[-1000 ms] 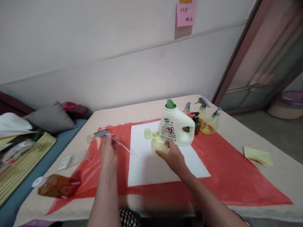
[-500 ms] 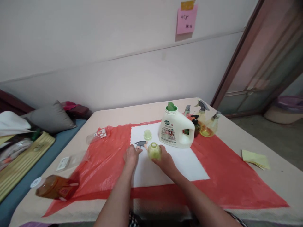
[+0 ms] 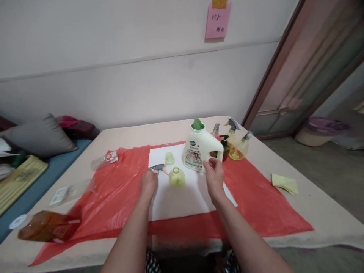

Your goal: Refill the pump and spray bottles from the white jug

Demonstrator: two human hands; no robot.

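Observation:
My left hand (image 3: 149, 182) is curled round the lower end of a grey and pink trigger spray head (image 3: 158, 168), at the left edge of a white sheet. Just right of it a small round yellow-green clear bottle (image 3: 176, 177) stands upright with its neck uncapped. My right hand (image 3: 214, 174) is in front of the handle of a white detergent jug (image 3: 195, 153), thumb and fingers apart; whether it touches the jug I cannot tell. A green piece (image 3: 197, 123) sits in the jug's mouth. A pale green cap (image 3: 170, 158) lies behind the bottle.
Several spray bottles (image 3: 237, 149) and a dark pump bottle (image 3: 224, 148) stand behind the jug. Red plastic (image 3: 122, 197) lies under the white sheet (image 3: 170, 210). A bottle of amber liquid (image 3: 47, 226) lies at left, yellow paper (image 3: 284, 182) at right.
My right hand has let go of the small bottle, which now stands on the sheet, and has moved right to the jug's handle. My left hand stays at the spray head. The view has shifted right.

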